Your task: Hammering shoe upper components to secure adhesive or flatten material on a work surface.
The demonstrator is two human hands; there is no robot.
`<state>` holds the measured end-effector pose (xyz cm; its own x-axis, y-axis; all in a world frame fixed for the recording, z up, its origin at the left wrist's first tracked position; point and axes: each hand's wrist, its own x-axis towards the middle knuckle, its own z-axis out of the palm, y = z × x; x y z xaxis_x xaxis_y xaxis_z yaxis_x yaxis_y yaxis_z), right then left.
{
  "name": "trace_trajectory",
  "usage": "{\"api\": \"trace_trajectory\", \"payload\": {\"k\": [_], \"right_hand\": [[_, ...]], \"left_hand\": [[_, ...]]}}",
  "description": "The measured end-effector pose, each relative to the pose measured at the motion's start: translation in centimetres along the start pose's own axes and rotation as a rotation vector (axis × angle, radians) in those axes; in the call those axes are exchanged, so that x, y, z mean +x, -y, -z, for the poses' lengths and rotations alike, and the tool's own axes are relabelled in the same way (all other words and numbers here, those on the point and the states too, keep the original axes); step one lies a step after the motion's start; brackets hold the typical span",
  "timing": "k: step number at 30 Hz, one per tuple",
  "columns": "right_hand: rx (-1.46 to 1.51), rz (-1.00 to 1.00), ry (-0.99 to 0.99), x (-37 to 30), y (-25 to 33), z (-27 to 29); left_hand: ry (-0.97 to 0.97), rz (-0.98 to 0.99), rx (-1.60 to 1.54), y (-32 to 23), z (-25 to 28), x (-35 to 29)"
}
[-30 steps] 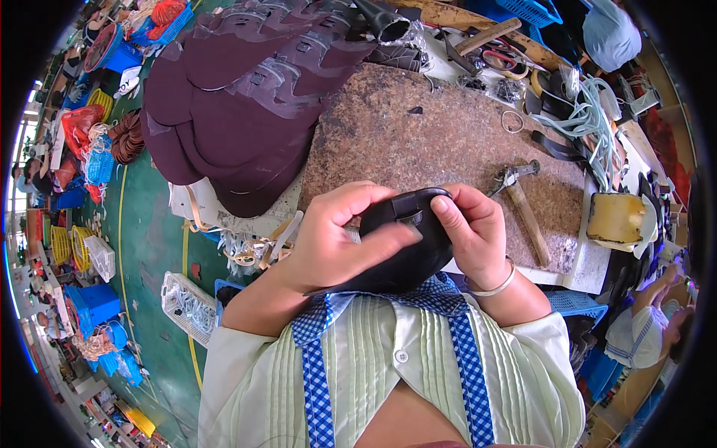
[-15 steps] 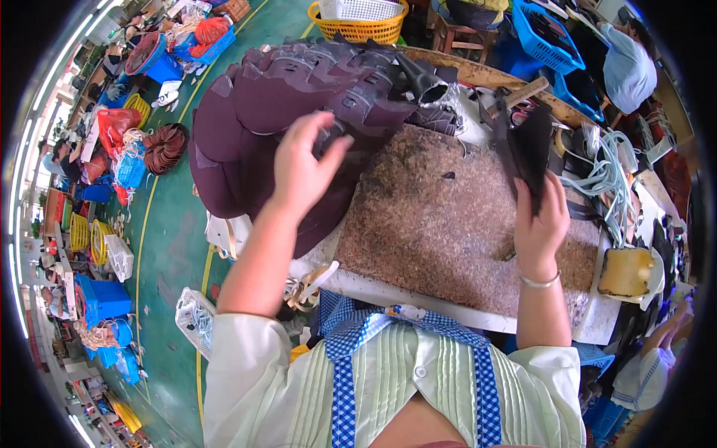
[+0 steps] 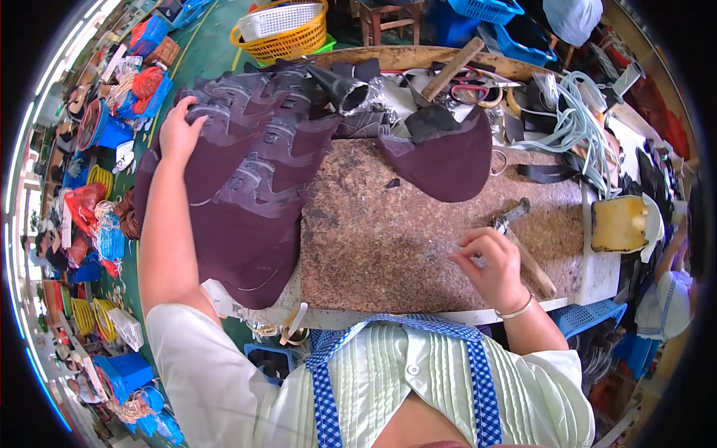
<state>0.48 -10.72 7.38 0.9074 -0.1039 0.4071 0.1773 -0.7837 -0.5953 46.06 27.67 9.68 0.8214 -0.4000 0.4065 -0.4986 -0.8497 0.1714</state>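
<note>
My left hand (image 3: 179,134) rests at the far left of a pile of maroon fabric pieces (image 3: 254,254) with dark grey moulded edges, thumb and fingers apart. My right hand (image 3: 493,265) hovers over the mottled brown work board (image 3: 373,246). Its thumb and fingertips are pinched together; whatever they may hold is too small to make out. Beside that hand lies a hammer (image 3: 532,267) with a wooden handle. A single maroon piece (image 3: 448,168) with a black patch (image 3: 435,123) on it lies at the board's far side.
Behind the board are a dark cone (image 3: 340,89), another wooden handle (image 3: 452,69) and red-handled scissors (image 3: 470,89). Pale blue cords (image 3: 579,123) and a yellow block (image 3: 620,224) sit to the right. A yellow basket (image 3: 284,37) stands beyond the table.
My right hand has let go of a dark piece and come nearer; a maroon piece now lies on the far board. My left hand has moved to the pile's far left. The view has shifted.
</note>
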Motion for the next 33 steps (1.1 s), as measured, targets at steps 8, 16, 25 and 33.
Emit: {"api": "trace_trajectory", "payload": {"k": [8,16,25,33], "right_hand": [[0.161,-0.255,0.000,-0.5,-0.4,-1.0],[0.263,-0.089,-0.019,0.9,2.4,-2.5],[0.748,0.141,0.063,5.8,4.6,-3.9],[1.289,-0.255,0.606,6.3,7.1,-6.4]], "left_hand": [[0.334,-0.066,-0.082,-4.9,7.8,-0.6],[0.041,-0.350,-0.130,-9.2,11.2,-4.0],[0.340,-0.221,-0.633,-21.4,20.4,-13.7],[0.397,0.333,-1.544,-16.8,13.3,-15.8]]}}
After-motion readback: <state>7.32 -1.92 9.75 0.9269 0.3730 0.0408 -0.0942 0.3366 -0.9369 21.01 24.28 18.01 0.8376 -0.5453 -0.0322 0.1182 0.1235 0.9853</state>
